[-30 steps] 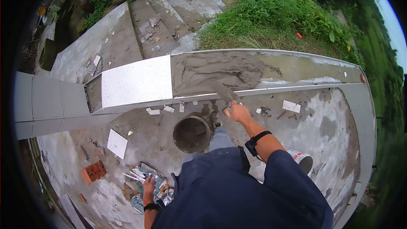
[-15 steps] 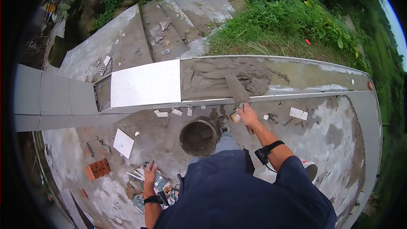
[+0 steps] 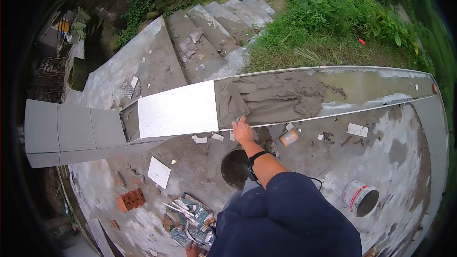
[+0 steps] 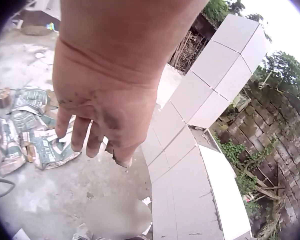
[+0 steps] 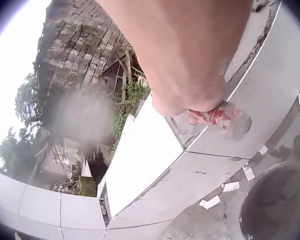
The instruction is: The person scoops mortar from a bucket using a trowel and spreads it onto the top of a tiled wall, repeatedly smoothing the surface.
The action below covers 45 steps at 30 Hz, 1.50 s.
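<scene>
In the head view the right hand (image 3: pixel 243 132) grips a trowel (image 3: pixel 236 108), its blade lying on the grey mortar (image 3: pixel 281 96) beside a white tile (image 3: pixel 178 110) on the wall top. The right wrist view shows that hand (image 5: pixel 192 95) curled round the red and grey handle (image 5: pixel 225 120), next to the tile (image 5: pixel 142 160); the blade is hidden there. The left hand (image 4: pixel 105 110) hangs with relaxed fingers and holds nothing in the left wrist view. Only part of the left hand (image 3: pixel 192 250) shows low in the head view, near crumpled bags (image 3: pixel 193 219).
A mortar bucket (image 3: pixel 233 169) stands below the wall. On the ground lie an orange-labelled bottle (image 3: pixel 288 137), a loose tile (image 3: pixel 158 172), bricks (image 3: pixel 131 200) and tile scraps. A white bucket (image 3: pixel 360 198) is at the right; steps (image 3: pixel 200 43) and grass (image 3: pixel 328 24) lie beyond the wall.
The right hand and trowel have moved left across the mortar to near the white tile's edge. The left hand has dropped toward the bottom of the head view, which has shifted.
</scene>
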Each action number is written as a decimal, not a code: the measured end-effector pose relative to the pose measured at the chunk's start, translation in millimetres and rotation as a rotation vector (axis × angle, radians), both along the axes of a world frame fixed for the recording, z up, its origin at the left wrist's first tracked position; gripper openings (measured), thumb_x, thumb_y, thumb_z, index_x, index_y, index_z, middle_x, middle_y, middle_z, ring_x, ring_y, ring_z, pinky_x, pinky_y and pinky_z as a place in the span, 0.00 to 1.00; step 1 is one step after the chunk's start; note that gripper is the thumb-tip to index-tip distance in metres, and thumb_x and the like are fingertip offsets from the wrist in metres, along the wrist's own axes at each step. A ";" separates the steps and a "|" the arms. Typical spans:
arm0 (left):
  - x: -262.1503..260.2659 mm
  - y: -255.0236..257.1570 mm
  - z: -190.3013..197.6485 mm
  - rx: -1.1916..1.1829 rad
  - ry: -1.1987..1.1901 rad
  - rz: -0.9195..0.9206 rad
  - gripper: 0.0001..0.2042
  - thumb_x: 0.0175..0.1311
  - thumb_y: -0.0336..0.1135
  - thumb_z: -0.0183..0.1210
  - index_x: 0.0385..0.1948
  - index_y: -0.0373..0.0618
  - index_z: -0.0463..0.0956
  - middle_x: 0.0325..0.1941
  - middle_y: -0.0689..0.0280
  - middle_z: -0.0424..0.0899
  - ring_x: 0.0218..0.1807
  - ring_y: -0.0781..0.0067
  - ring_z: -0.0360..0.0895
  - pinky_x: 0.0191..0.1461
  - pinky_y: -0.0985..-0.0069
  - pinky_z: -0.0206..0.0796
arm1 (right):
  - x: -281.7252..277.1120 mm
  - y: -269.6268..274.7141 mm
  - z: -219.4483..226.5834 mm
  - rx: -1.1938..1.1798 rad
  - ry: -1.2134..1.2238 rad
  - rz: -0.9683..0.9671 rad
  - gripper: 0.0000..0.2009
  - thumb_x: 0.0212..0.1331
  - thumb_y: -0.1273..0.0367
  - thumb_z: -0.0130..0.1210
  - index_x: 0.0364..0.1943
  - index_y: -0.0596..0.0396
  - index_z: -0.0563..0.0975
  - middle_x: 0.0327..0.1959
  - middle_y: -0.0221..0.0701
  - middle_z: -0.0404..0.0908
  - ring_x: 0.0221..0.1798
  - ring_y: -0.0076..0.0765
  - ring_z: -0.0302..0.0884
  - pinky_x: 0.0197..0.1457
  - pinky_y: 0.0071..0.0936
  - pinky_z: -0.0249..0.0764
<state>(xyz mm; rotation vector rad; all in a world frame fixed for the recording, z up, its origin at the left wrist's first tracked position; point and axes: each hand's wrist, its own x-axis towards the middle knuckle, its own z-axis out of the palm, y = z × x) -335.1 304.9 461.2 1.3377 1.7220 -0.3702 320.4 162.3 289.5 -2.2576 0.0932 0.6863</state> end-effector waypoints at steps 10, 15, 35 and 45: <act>99.2 42.7 -16.2 0.023 -0.100 -0.128 0.24 0.69 0.39 0.61 0.64 0.38 0.71 0.37 0.67 0.82 0.32 0.78 0.76 0.27 0.77 0.65 | 26.4 -156.0 -7.8 -0.181 0.010 -0.188 0.24 0.71 0.53 0.50 0.53 0.62 0.65 0.42 0.58 0.83 0.48 0.67 0.81 0.52 0.58 0.75; 195.3 58.6 6.4 0.103 -0.177 -0.226 0.23 0.70 0.38 0.59 0.65 0.39 0.71 0.45 0.67 0.84 0.38 0.78 0.78 0.31 0.78 0.66 | 34.9 -212.7 -6.2 -0.259 -0.071 -0.188 0.22 0.70 0.53 0.51 0.49 0.61 0.65 0.40 0.57 0.83 0.46 0.67 0.81 0.49 0.60 0.73; 152.1 25.4 -14.4 0.037 -0.027 -0.274 0.24 0.70 0.42 0.59 0.66 0.46 0.71 0.47 0.67 0.83 0.40 0.74 0.79 0.36 0.73 0.70 | 90.5 -369.7 -16.0 -0.243 -0.123 -0.240 0.22 0.68 0.52 0.52 0.48 0.60 0.69 0.37 0.56 0.83 0.45 0.70 0.79 0.50 0.60 0.71; 217.2 4.7 13.6 0.040 -0.076 -0.337 0.23 0.72 0.33 0.56 0.66 0.33 0.67 0.49 0.60 0.83 0.42 0.76 0.78 0.42 0.78 0.70 | 92.7 -375.5 -1.2 0.461 0.110 -0.642 0.20 0.68 0.52 0.53 0.38 0.57 0.73 0.25 0.38 0.78 0.22 0.37 0.75 0.27 0.35 0.72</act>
